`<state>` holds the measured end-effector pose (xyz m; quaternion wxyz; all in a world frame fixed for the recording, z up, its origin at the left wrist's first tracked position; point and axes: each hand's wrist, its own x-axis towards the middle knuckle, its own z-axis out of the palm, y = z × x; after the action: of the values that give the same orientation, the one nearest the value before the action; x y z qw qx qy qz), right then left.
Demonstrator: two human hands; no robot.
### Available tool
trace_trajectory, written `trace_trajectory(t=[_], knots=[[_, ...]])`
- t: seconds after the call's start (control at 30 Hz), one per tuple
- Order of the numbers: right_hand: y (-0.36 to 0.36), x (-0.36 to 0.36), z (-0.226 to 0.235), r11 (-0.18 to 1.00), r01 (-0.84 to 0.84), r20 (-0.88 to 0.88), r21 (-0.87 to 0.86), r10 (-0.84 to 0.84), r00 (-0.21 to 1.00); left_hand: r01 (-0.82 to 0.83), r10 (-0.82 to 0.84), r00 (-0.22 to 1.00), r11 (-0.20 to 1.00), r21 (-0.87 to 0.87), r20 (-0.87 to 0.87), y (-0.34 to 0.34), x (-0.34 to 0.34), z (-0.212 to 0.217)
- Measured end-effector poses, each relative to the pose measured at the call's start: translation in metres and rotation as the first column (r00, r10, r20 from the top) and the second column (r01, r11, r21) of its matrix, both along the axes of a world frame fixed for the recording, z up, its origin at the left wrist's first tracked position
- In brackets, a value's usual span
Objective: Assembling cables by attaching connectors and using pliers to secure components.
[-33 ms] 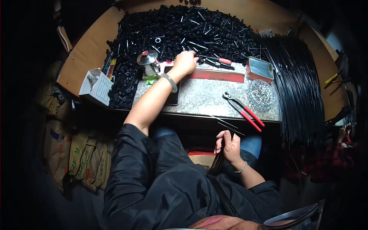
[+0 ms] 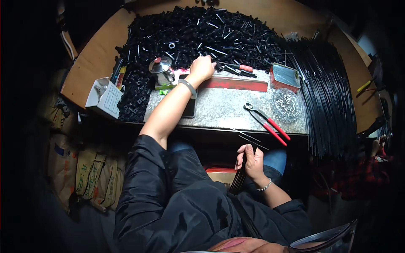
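My left hand point(image 2: 201, 68) reaches to the near edge of a heap of small black tubular parts point(image 2: 190, 38). Its fingers curl down at the heap, and whatever they pinch is hidden. Beside it lies a screwdriver with a red handle point(image 2: 246, 68). Low over my lap, my right hand point(image 2: 253, 162) is closed round a bundle of thin black rods point(image 2: 237, 181) that slants down toward my lap. A few thin rods point(image 2: 253, 142) stick out above that hand, below the table's front edge.
On the pale speckled slab point(image 2: 219, 109) lie red-handled pliers point(image 2: 270, 124), a red bar point(image 2: 240, 84) and a dark flat device point(image 2: 190, 110). A round clear dish point(image 2: 287, 105), a red tin point(image 2: 284, 76), long black rods point(image 2: 327, 97), a metal pot point(image 2: 161, 71) and a white box point(image 2: 104, 97) surround it.
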<state>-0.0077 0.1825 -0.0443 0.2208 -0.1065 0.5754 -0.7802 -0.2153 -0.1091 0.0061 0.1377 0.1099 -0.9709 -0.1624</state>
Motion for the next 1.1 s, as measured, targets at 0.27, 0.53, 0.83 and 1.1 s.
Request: trace_trajectory(t=[0.27, 0.53, 0.83, 1.1], knots=[[0.004, -0.016, -0.007, 0.995, 0.085, 0.002, 0.052, -0.085, 0.996, -0.222, 0.22, 0.949, 0.975, -0.017, 0.228, 0.042, -0.055, 0.012], [0.008, -0.027, -0.003, 0.995, 0.08, 0.004, 0.054, -0.08, 0.997, -0.113, 0.113, 0.993, 0.993, 0.016, 0.021, 0.049, -0.061, 0.004], [0.012, -0.031, -0.005, 0.995, 0.092, 0.043, 0.036, -0.094, 0.995, 0.326, -0.327, 0.943, 0.945, -0.031, -0.066, 0.142, -0.098, 0.001], [0.017, -0.03, -0.005, 0.993, 0.105, 0.031, 0.049, -0.106, 0.994, 0.205, -0.209, 0.977, 0.976, -0.066, -0.052, 0.153, -0.108, -0.012]])
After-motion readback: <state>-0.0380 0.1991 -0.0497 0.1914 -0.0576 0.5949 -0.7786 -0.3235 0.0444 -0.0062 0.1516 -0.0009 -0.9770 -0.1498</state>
